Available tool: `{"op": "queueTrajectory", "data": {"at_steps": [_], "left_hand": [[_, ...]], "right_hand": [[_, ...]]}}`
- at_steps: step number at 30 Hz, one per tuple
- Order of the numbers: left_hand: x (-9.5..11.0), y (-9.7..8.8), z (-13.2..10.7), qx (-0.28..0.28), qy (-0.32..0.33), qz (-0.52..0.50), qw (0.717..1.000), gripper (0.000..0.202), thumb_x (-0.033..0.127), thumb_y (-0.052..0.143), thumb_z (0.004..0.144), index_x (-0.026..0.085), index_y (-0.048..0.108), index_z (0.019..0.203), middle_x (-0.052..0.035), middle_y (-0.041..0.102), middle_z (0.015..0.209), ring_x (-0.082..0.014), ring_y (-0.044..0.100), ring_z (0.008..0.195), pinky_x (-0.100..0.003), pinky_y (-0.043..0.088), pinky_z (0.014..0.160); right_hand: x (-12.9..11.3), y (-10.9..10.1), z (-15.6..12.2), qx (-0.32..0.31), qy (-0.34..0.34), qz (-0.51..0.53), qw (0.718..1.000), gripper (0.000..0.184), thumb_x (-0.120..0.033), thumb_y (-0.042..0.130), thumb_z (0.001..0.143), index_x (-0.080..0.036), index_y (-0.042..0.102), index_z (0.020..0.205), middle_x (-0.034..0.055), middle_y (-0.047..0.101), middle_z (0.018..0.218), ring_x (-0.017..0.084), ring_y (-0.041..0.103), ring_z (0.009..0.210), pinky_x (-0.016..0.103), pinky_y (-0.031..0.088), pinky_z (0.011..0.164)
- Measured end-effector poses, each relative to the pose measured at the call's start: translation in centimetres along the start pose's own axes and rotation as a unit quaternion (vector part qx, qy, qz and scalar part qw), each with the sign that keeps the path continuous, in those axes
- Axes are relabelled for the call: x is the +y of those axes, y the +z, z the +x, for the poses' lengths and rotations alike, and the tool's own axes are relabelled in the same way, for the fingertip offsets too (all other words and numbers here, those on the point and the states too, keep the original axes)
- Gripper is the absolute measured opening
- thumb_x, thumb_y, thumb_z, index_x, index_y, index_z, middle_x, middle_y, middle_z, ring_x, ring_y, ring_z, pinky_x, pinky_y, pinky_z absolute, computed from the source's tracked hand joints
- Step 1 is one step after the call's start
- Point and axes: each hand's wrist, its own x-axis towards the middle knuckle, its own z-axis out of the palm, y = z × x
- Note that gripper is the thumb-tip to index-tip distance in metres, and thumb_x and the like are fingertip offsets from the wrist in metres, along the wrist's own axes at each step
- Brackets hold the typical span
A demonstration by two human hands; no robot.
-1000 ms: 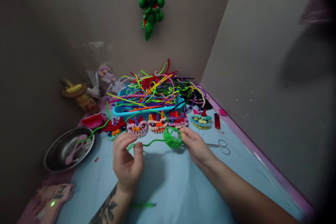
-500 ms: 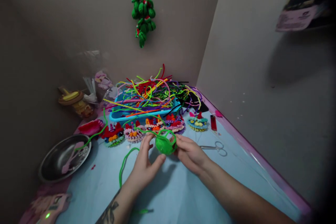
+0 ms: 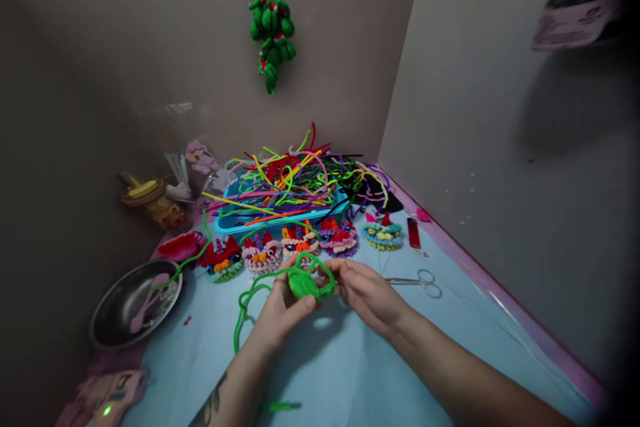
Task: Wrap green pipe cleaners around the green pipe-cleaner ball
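Note:
A bright green pipe-cleaner piece (image 3: 303,285), rounded with open loops on top, is held above the blue table covering. My left hand (image 3: 283,310) grips its left side, thumb in front and fingers behind. At the right, my right hand (image 3: 363,287) pinches a green loop of the same piece between thumb and fingertips. A long green pipe cleaner (image 3: 239,320) trails from the piece and hangs down to the left. Just beyond my hands stand several colourful pipe-cleaner lion heads (image 3: 263,255) in a row. Some of my fingers are hidden behind the piece.
Behind the row, a blue tray (image 3: 235,223) overflows with pipe cleaners. Scissors (image 3: 420,281) lie right of my right hand, near a red lighter-like object (image 3: 413,233). A metal bowl (image 3: 100,320) sits left; a pink device (image 3: 110,400) is nearer. A green bundle (image 3: 273,27) hangs above.
The green piece has turned and tilted in my hands, and my left thumb now presses on its front. My left fingers have closed around it. The view has shifted slightly.

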Motion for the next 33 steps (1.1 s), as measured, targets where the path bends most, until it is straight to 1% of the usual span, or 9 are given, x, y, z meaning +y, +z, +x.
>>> {"op": "queueTrajectory", "data": {"at_steps": [3, 6, 9, 12, 15, 18, 21, 28, 33], "left_hand": [[0.0, -0.1, 0.0, -0.002, -0.014, -0.018, 1.0, 0.083, 0.043, 0.074, 0.068, 0.026, 0.033, 0.138, -0.0127, 0.056, 0.122, -0.0292, 0.059, 0.104, -0.036, 0.053, 0.073], [0.6, 0.2, -0.3, -0.013, -0.002, 0.018, 1.0, 0.082, 0.039, 0.076, 0.068, 0.025, 0.035, 0.137, -0.011, 0.057, 0.12, -0.0268, 0.058, 0.103, -0.034, 0.051, 0.076], [1.1, 0.6, -0.5, -0.034, 0.004, 0.072, 0.997, 0.077, 0.035, 0.074, 0.071, 0.025, 0.036, 0.136, -0.0082, 0.06, 0.113, -0.0236, 0.058, 0.101, -0.032, 0.048, 0.081], [1.2, 0.6, -0.5, -0.043, -0.011, 0.09, 0.995, 0.073, 0.032, 0.074, 0.071, 0.023, 0.038, 0.133, -0.0073, 0.06, 0.111, -0.0215, 0.058, 0.098, -0.03, 0.048, 0.079], [1.1, 0.6, -0.5, -0.027, -0.037, 0.037, 0.998, 0.065, 0.032, 0.077, 0.067, 0.02, 0.047, 0.123, -0.0068, 0.06, 0.104, -0.0193, 0.059, 0.087, -0.028, 0.05, 0.068], [1.3, 0.7, -0.6, 0.002, -0.061, -0.074, 0.995, 0.053, 0.034, 0.076, 0.068, 0.019, 0.051, 0.113, -0.0074, 0.06, 0.104, -0.0189, 0.059, 0.083, -0.029, 0.053, 0.061], [1.7, 0.9, -0.8, 0.012, -0.074, -0.152, 0.986, 0.051, 0.034, 0.075, 0.069, 0.021, 0.051, 0.112, -0.0083, 0.058, 0.11, -0.0208, 0.06, 0.087, -0.031, 0.055, 0.06], [1.6, 1.4, -1.0, -0.01, -0.077, -0.162, 0.984, 0.039, 0.029, 0.072, 0.073, 0.02, 0.053, 0.105, -0.0078, 0.058, 0.111, -0.0247, 0.06, 0.099, -0.033, 0.056, 0.067], [0.9, 1.5, -0.9, -0.003, -0.079, -0.114, 0.99, 0.045, 0.032, 0.074, 0.071, 0.022, 0.05, 0.108, -0.008, 0.058, 0.11, -0.0259, 0.059, 0.1, -0.035, 0.054, 0.069]], "right_hand": [[0.1, 0.1, -0.2, 0.013, -0.018, -0.043, 0.999, 0.038, -0.051, 0.072, 0.069, -0.017, 0.069, 0.087, 0.0031, 0.062, 0.079, 0.013, 0.046, 0.068, 0.026, 0.032, 0.064], [0.2, -0.1, -0.1, 0.033, -0.027, -0.053, 0.998, 0.038, -0.051, 0.071, 0.07, -0.018, 0.067, 0.087, 0.002, 0.06, 0.076, 0.013, 0.046, 0.067, 0.026, 0.032, 0.063], [0.3, -0.3, -0.1, 0.046, -0.029, -0.062, 0.997, 0.034, -0.05, 0.07, 0.072, -0.017, 0.064, 0.078, -0.0009, 0.055, 0.067, 0.011, 0.043, 0.061, 0.024, 0.03, 0.059], [0.2, -0.3, 0.0, 0.052, -0.023, -0.074, 0.996, 0.033, -0.047, 0.072, 0.071, -0.016, 0.06, 0.069, -0.0033, 0.05, 0.061, 0.009, 0.039, 0.057, 0.022, 0.028, 0.055], [0.2, -0.2, -0.1, 0.052, -0.013, -0.056, 0.997, 0.038, -0.054, 0.068, 0.072, -0.017, 0.062, 0.072, -0.0019, 0.054, 0.065, 0.01, 0.043, 0.059, 0.022, 0.03, 0.054], [0.2, -0.1, -0.3, 0.039, -0.029, -0.061, 0.997, 0.047, -0.062, 0.061, 0.074, -0.017, 0.066, 0.084, 0.0028, 0.061, 0.079, 0.013, 0.049, 0.07, 0.024, 0.034, 0.058], [0.1, -0.1, -0.6, 0.011, -0.058, -0.101, 0.993, 0.042, -0.056, 0.066, 0.074, -0.017, 0.067, 0.091, 0.0027, 0.061, 0.082, 0.013, 0.05, 0.073, 0.025, 0.036, 0.064], [0.1, 0.3, -0.7, 0.003, -0.074, -0.088, 0.993, 0.033, -0.048, 0.069, 0.075, -0.016, 0.063, 0.079, -0.001, 0.056, 0.069, 0.012, 0.047, 0.065, 0.025, 0.036, 0.064], [0.3, 0.1, -0.5, 0.038, -0.066, -0.089, 0.993, 0.03, -0.042, 0.072, 0.072, -0.016, 0.057, 0.066, -0.0032, 0.048, 0.064, 0.011, 0.04, 0.061, 0.024, 0.03, 0.059]]}}
